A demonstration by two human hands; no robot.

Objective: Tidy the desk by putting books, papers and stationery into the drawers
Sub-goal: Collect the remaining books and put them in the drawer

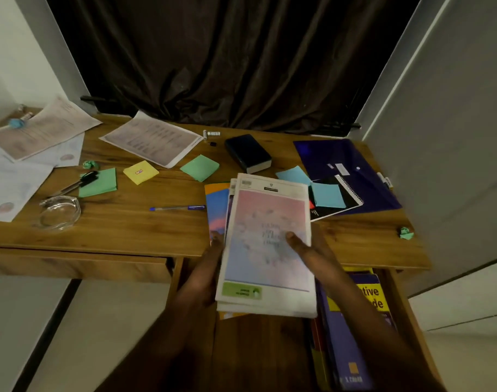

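Both hands hold a stack of thin books (pixel 267 244) with a pink and blue cover, over the front edge of the wooden desk (pixel 145 222). My left hand (pixel 205 275) grips the stack's left side from below. My right hand (pixel 306 250) holds its right side, thumb on the cover. Below the stack, the right-hand drawer (pixel 411 321) stands open with a purple and yellow book (pixel 355 321) inside. The left-hand drawer (pixel 80 264) is closed.
On the desk lie printed papers (pixel 154 142), green (pixel 200 167), yellow (pixel 140 172) and blue (pixel 326 195) sticky-note pads, pens (pixel 176 207), a glass ashtray (pixel 59 212), a thick dark book (pixel 247 152), a spiral notebook (pixel 346 193), a blue plastic folder (pixel 346 165) and crumpled green paper (pixel 406 232). A dark curtain hangs behind.
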